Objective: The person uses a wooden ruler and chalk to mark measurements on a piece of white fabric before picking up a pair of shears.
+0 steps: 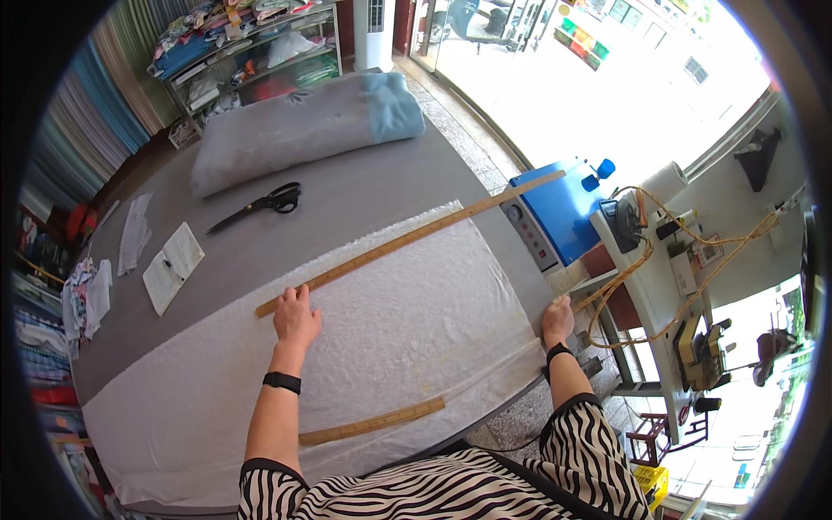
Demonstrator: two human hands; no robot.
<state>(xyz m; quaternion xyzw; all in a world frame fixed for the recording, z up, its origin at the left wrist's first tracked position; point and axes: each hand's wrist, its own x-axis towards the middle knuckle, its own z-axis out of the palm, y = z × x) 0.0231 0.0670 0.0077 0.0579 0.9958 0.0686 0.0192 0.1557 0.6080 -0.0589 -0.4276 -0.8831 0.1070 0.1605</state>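
Note:
A long wooden ruler (403, 234) lies slantwise across white fleecy fabric (403, 312), its far end reaching past the table edge over a blue machine. My left hand (298, 320) holds the ruler near its left end, fingers over the wood and thumb apart on the fabric. Beyond the fabric's right edge, my right hand (558, 320) is curled at the table's side; whether anything is inside it is hidden. Closer to my body, a shorter wooden ruler (374, 421) rests on the cloth. Black-handled scissors (260, 207) lie on the grey tabletop (351, 195) behind the fabric.
Across the table's back lies a thick rolled grey-and-teal fabric (305, 130). An open notebook (174, 266) with a pen and some cloth scraps (134, 231) are at left. On the right stand the blue machine (552, 211) and a sewing table (640, 299) with a looped tan cord (689, 325).

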